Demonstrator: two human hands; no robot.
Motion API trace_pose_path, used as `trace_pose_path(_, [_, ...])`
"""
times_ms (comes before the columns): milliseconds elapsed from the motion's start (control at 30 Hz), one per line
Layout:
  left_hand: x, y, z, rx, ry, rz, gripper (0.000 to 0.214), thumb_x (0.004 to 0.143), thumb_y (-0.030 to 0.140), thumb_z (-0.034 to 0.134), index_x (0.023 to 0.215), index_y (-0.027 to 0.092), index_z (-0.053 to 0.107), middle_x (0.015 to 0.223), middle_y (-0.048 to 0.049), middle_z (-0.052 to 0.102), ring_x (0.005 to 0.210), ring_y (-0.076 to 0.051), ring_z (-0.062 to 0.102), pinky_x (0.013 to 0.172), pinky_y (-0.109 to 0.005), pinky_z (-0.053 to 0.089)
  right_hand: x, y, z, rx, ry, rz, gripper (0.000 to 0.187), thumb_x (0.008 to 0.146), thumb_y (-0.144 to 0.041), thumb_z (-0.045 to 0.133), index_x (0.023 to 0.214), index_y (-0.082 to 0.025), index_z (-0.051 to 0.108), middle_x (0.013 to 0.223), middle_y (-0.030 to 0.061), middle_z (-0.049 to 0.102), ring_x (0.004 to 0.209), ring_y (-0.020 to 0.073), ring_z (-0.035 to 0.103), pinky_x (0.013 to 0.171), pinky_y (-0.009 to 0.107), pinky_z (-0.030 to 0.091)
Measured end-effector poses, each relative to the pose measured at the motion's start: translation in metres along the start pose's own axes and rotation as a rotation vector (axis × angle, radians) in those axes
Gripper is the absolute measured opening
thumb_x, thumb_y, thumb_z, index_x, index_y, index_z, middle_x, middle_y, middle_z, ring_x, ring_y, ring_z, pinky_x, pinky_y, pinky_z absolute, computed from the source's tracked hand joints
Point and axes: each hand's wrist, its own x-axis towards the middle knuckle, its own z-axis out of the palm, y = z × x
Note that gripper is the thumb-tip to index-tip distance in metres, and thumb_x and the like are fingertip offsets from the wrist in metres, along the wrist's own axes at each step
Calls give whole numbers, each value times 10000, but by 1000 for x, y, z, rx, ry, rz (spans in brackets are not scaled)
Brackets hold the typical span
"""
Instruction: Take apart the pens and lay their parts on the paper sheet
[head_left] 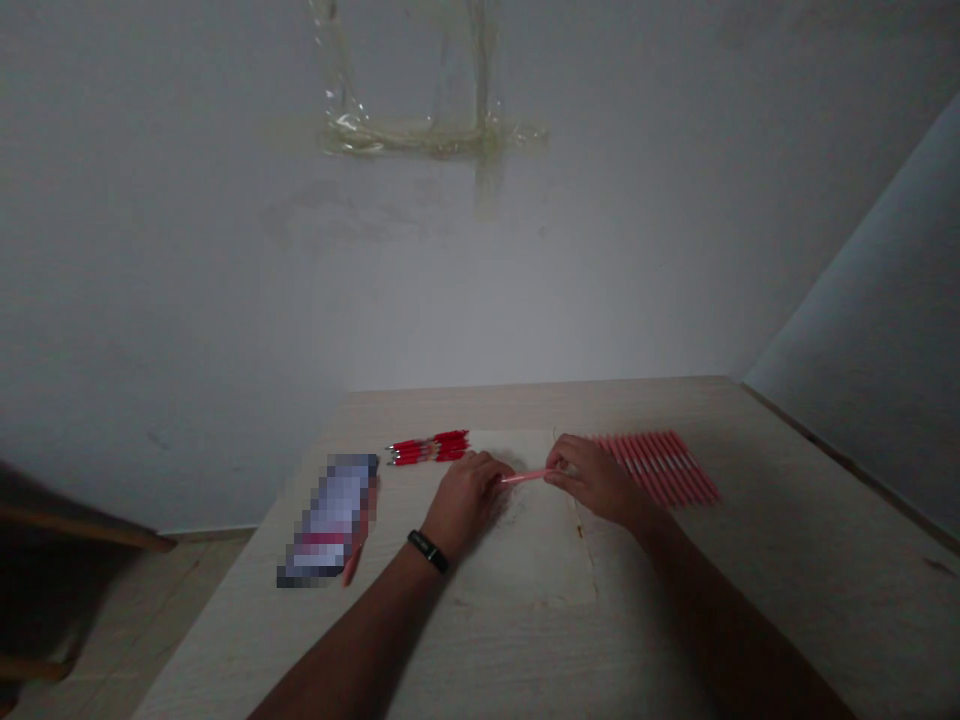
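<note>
Near the far edge of the table [525, 405], the left hand [465, 500] and right hand [592, 480] grip one pink pen [529, 476] between red pens [427, 447] and lined-up pink pens [660, 467].

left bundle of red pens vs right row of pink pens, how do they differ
The left bundle of red pens is a short, tight stack, while the right row of pink pens is spread side by side in a wide fan. The bundle is deeper red; the row is paler. The bundle shows metal tips pointing left; the row shows no clear tips. Both lie flat on the pale tabletop.
</note>
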Motion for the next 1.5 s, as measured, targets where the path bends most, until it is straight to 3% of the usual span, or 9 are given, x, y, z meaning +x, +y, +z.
trace_pose_path(100, [0,-1,1,-11,1,14,136,943,195,581,970,209,713,932,-58,669,880,-195,581,793,-299,426,0,1,0,-34,-28,-12,272,1001,-326,517,789,-186,615,787,24,618,773,169,567,727,296,400])
trace_pose_path(233, [0,-1,1,-21,0,1,118,935,198,593,964,201,707,931,-58,667,875,-193,580,772,-290,424,0,1,0,-3,-23,-2,210,962,-358,590,838,-192,624,828,22,633,789,171,577,715,283,405])
trace_pose_path(333, [0,0,0,-24,-17,5,119,939,222,591,959,194,705,927,-65,665,870,-195,578,767,-295,423,-1,1,3,-33,-27,-17,296,996,-354,522,769,-191,620,784,21,625,760,169,576,719,290,397])
trace_pose_path(467, [0,1,-1,-1,-23,37,114,939,220,588,959,197,698,906,-61,661,863,-199,573,760,-300,417,-2,1,9,-19,-36,48,465,1041,-366,397,652,-190,580,689,9,610,680,154,576,686,286,379])
trace_pose_path(800, [1,3,-3,35,41,60,164,963,252,545,1010,192,691,909,-69,635,862,-206,563,759,-306,414,0,0,14,146,43,164,546,1019,-509,380,612,-192,558,581,-1,567,589,148,545,606,275,362])
trace_pose_path(967, [1,9,-1,-243,96,22,232,951,309,567,1119,201,685,906,-58,607,847,-191,562,754,-297,438,-1,-9,14,449,130,50,518,1034,-528,300,848,-185,642,766,38,636,738,168,594,694,282,448])
trace_pose_path(1100, [4,6,2,-666,161,-126,188,875,342,666,956,172,675,899,-46,655,818,-177,597,762,-294,478,-1,-18,14,422,25,7,277,973,-447,537,1017,-202,658,911,39,656,843,172,601,763,283,463])
trace_pose_path(1200, [7,2,3,-947,215,-226,236,813,354,734,929,162,660,898,-44,681,843,-187,626,778,-298,494,0,-18,14,389,-28,-34,221,951,-370,598,1091,-214,666,959,41,652,873,171,602,801,289,469])
trace_pose_path(1500, [6,-1,13,-1212,183,-289,256,750,292,808,927,153,686,849,-44,718,778,-163,638,738,-267,482,1,-7,9,333,-48,-97,185,953,-306,623,1093,-227,713,943,45,656,888,171,607,816,296,462])
